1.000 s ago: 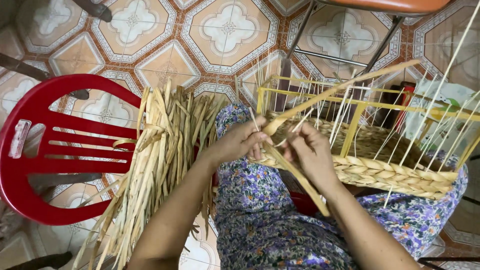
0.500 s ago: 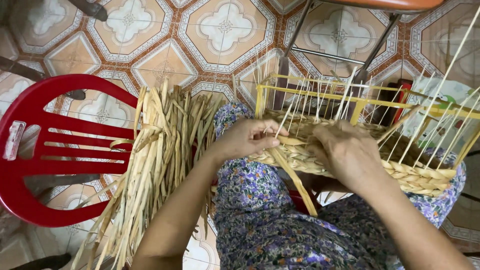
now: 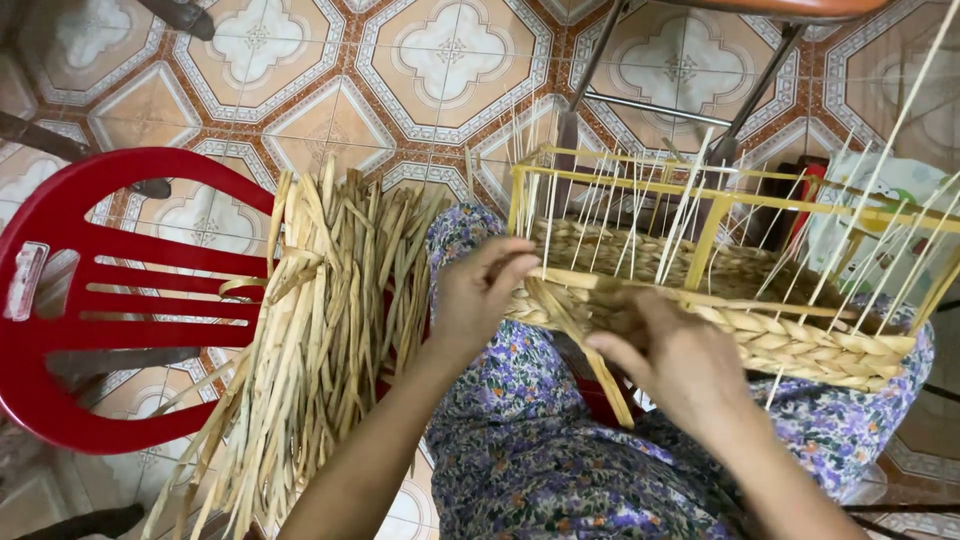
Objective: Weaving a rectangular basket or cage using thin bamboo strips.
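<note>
where strands cross, hands [image 3: 480,300] on basket [image 3: 780,340]

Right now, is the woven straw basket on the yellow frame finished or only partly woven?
Partly woven. The woven straw basket has braided rows only low on the yellow frame; bare thin stakes stand unwoven above. Both hands work its edge.
</note>
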